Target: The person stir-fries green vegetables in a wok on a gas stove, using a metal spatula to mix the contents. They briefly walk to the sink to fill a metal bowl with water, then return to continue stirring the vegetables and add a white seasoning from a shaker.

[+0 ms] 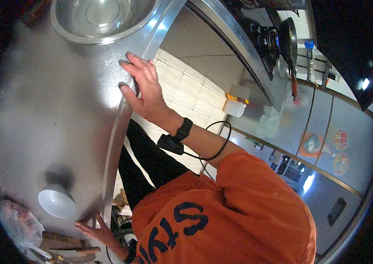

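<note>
The fingers and thumb of my right hand (143,85) are spread on the front edge of a textured stainless steel countertop (61,132), holding nothing. A black strap (184,129) circles that wrist, with a small black box (170,144) and looped cable attached. Beyond those fingertips stands a wide stainless steel basin (104,38), cut off by the top of the picture. My left hand (95,229) is at the counter's front edge, its fingers apart and nothing in them. Close to it, without contact, is a small white bowl (57,202), its smooth inside visible.
A clear plastic bag (21,224) and a wooden-handled tool (89,249) lie beyond my left hand. To my right, a dark pan (288,46) with a wooden handle sits by the stove. A translucent plastic jug (234,108) stands on the tiled floor (186,89).
</note>
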Demonstrator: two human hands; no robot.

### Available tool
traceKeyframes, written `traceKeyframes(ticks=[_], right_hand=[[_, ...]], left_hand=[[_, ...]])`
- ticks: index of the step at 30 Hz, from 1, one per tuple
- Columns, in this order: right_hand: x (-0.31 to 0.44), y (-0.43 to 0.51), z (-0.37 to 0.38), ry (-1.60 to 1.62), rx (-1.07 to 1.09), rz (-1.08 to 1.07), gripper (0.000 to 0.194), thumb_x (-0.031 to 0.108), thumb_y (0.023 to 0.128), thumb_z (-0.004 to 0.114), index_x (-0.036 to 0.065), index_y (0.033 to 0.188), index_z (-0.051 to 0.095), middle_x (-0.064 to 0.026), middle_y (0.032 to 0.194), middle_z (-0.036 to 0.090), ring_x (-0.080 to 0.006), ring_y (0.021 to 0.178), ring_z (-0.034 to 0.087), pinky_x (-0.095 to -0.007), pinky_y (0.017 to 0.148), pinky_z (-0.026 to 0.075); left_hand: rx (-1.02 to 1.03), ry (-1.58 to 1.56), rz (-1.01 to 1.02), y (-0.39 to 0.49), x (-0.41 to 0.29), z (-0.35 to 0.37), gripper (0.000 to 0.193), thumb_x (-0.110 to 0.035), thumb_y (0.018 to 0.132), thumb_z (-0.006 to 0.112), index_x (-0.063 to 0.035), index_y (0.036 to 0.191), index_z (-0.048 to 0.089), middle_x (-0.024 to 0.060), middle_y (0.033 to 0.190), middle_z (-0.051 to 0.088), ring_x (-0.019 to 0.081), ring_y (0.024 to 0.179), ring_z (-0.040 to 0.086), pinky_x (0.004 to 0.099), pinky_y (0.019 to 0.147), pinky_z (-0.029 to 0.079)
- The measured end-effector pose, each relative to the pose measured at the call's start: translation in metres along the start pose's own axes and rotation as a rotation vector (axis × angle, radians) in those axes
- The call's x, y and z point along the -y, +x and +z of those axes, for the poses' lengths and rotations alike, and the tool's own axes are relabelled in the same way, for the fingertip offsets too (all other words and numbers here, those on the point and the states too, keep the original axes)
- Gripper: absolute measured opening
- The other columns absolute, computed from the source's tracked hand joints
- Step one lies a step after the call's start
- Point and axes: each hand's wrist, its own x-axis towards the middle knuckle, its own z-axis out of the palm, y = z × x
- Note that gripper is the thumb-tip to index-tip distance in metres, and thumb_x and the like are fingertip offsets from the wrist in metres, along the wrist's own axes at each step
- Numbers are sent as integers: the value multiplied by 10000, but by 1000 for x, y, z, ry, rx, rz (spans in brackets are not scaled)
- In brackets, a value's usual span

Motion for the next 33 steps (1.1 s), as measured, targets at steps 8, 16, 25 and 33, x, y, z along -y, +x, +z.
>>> traceKeyframes(ticks=[8, 16, 25, 33], right_hand=[[-8, -5, 18, -249, 14, -80, 546, 182, 776, 609, 122, 1309, 509, -134, 1406, 428, -363, 1300, 362, -607, 1076, 216], [-15, -6, 22, -250, -42, -109, 543, 183, 763, 593, 153, 1301, 530, -125, 1399, 438, -357, 1296, 367, -604, 1067, 228], [-32, -6, -30, 149, 52, -47, 427, 192, 861, 594, 81, 1270, 539, -148, 1361, 473, -335, 1290, 411, -494, 1091, 282], [-289, -11, -330, -212, -860, 331, 330, 154, 911, 663, 15, 1172, 515, -78, 1126, 578, -159, 1013, 546, -290, 918, 448]], left_hand=[[20, -118, -14, 0, -4, -3, 915, -447, 863, 676, -56, 1517, 172, 278, 1545, 126, 425, 1418, 201, 527, 1115, 268], [-19, -71, 25, 0, 1, 1, 889, -384, 872, 684, -66, 1520, 164, 287, 1542, 127, 412, 1425, 193, 509, 1132, 249], [-174, -90, -80, -18, -14, 42, 721, -473, 942, 544, -34, 1467, 317, 246, 1504, 282, 408, 1371, 305, 499, 1119, 290], [-575, 27, -236, -1, 20, 107, 634, -516, 967, 458, -11, 1351, 459, 238, 1291, 527, 434, 1120, 524, 535, 902, 455]])
